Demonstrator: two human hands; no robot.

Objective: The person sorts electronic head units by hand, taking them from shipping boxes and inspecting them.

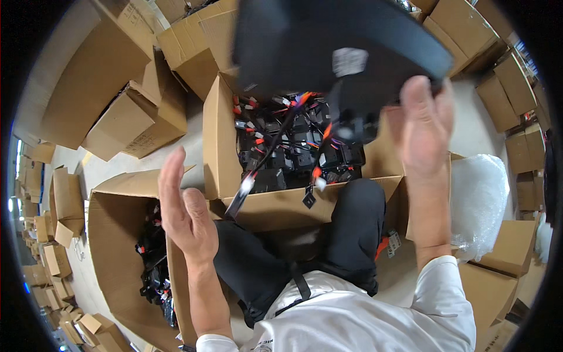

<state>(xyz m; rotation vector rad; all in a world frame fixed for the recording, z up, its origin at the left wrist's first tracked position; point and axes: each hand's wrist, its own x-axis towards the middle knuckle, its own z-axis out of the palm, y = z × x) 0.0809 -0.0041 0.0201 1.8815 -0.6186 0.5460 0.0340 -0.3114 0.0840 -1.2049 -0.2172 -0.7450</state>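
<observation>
My right hand (pixel 423 126) holds up a large flat black panel (pixel 328 44) by its right edge, close to the camera. Black cables with red and white plugs (pixel 275 146) hang down from the panel toward an open cardboard box (pixel 218 141). That box is full of black parts with red and orange wires. My left hand (pixel 183 205) is raised below the panel, palm flat, fingers apart, holding nothing. It hovers between the middle box and a second open box (pixel 114 205) on my left, which also holds black wired parts.
Many flattened and stacked cardboard boxes (pixel 117 76) surround me on the pale floor. A clear plastic bag (pixel 478 196) lies on a box at my right. My legs in black trousers (pixel 346 229) sit against the middle box. More boxes (pixel 516 100) line the right side.
</observation>
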